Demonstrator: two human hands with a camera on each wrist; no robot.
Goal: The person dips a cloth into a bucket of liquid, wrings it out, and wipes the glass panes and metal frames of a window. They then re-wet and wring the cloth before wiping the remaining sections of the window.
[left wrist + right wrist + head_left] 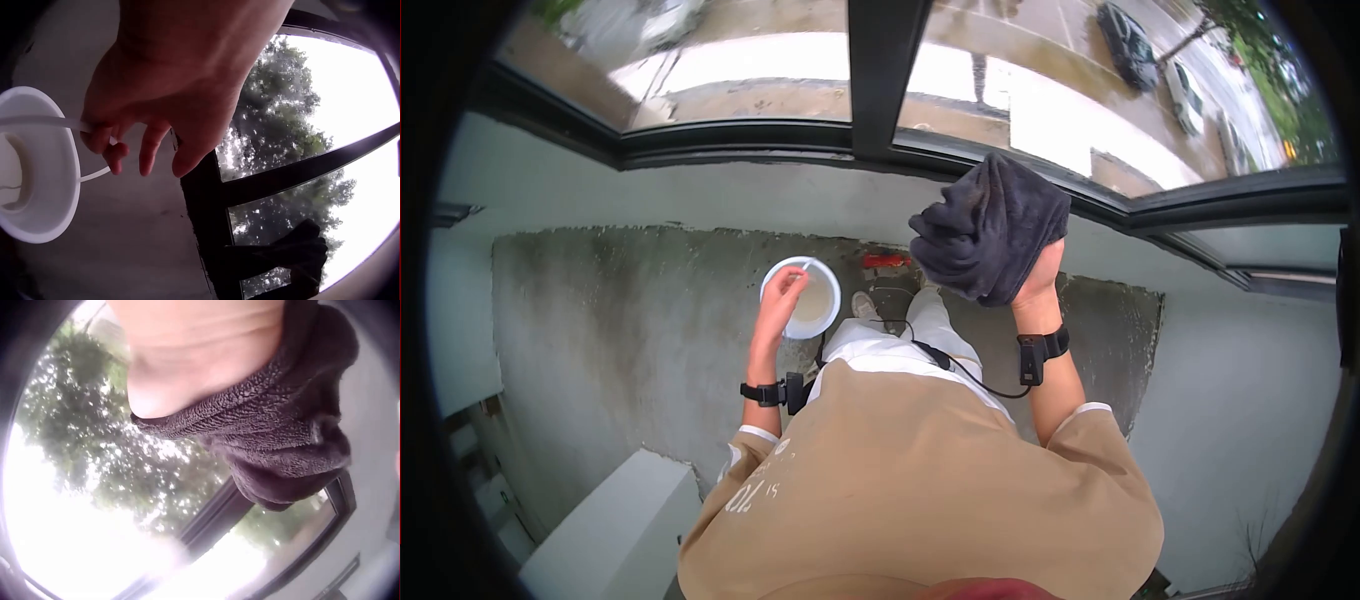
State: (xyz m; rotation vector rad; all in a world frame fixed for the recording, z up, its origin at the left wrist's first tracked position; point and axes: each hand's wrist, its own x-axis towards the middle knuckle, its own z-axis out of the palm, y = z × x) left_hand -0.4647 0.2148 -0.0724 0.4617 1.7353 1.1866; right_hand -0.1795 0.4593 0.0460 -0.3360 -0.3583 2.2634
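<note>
At the centre left of the head view, my left hand (777, 305) holds up a white bucket (833, 297) by its thin handle. Cloudy liquid shows inside the bucket. Fingers curl round the white handle (47, 120) in the left wrist view, with the bucket hanging beside them. My right hand (1045, 275) is raised near the window frame with a dark grey towel (1000, 220) bunched and draped over it. Only the heel of that hand and the wrist show; its fingers are hidden by the towel, so I cannot tell how they lie.
A dark window frame (880, 75) runs across the front, with parked cars (1127, 45) outside. Below the sill is a pale wall (730, 195). A red object (887, 261) lies on the grey floor (600, 330) near my feet. A white box-like block (615, 520) stands at the lower left.
</note>
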